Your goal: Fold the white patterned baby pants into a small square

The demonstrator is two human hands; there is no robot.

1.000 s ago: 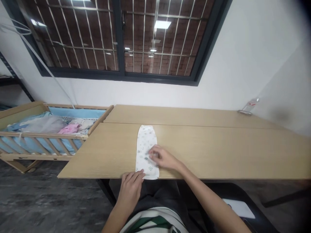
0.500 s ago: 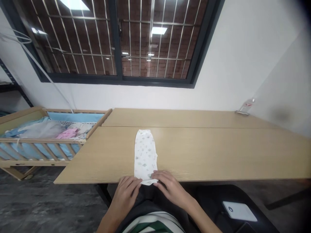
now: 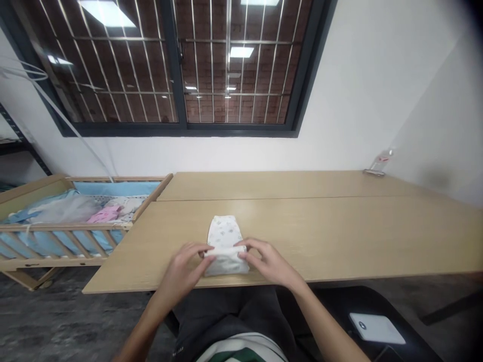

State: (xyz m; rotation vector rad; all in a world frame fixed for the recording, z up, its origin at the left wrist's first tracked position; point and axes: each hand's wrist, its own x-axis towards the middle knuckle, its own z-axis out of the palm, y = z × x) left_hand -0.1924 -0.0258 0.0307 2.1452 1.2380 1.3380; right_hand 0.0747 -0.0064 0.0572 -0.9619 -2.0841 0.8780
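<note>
A small white baby garment (image 3: 225, 236) with a faint green print lies on the wooden table (image 3: 339, 226) near its front edge, its near end folded up over the rest. My left hand (image 3: 184, 269) pinches the fold's left corner. My right hand (image 3: 266, 262) pinches the right corner. Both hands have their fingers curled on the cloth, and the folded layer sits between them.
A wooden crib (image 3: 56, 221) with blue lining and loose baby clothes stands against the table's left end. A small clear stand (image 3: 377, 163) sits at the far right by the wall. A white device (image 3: 375, 328) lies on a dark seat at lower right.
Both hands took the garment's near end at the table edge and carried it away from me, folding the long strip to roughly half its length.
</note>
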